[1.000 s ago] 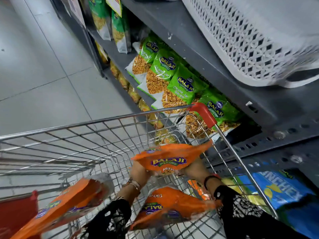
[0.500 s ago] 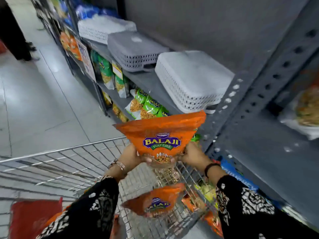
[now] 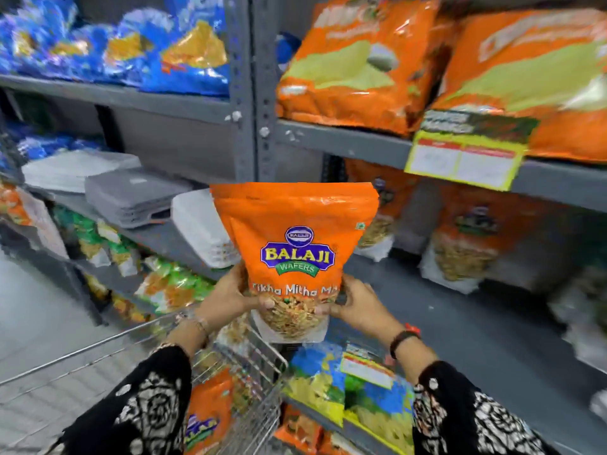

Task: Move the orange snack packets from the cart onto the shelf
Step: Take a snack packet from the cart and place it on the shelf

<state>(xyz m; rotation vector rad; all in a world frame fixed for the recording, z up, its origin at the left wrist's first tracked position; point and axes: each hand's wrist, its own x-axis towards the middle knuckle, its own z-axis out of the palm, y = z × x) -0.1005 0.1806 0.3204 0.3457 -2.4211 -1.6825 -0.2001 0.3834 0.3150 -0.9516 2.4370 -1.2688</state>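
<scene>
I hold an orange Balaji snack packet [image 3: 295, 244] upright in front of me, above the far corner of the wire cart [image 3: 253, 359]. My left hand [image 3: 230, 295] grips its lower left edge and my right hand [image 3: 356, 302] grips its lower right edge. Another orange packet [image 3: 207, 412] lies in the cart below my left sleeve. The grey shelf [image 3: 437, 310] lies just beyond the packet. Matching orange packets [image 3: 466, 238] stand at the back of that shelf.
Large orange bags [image 3: 358, 60] and a yellow price label [image 3: 466, 152] occupy the shelf above. Grey and white plastic baskets [image 3: 138, 195] sit upturned on the left shelf, with green packets [image 3: 170, 284] below. Blue bags [image 3: 184, 54] fill the top left. A grey upright post [image 3: 244, 93] divides the bays.
Both hands have lifted the orange packet out of the cart and turned it upright. My view has swung up and to the right, toward the shelf with the orange packets.
</scene>
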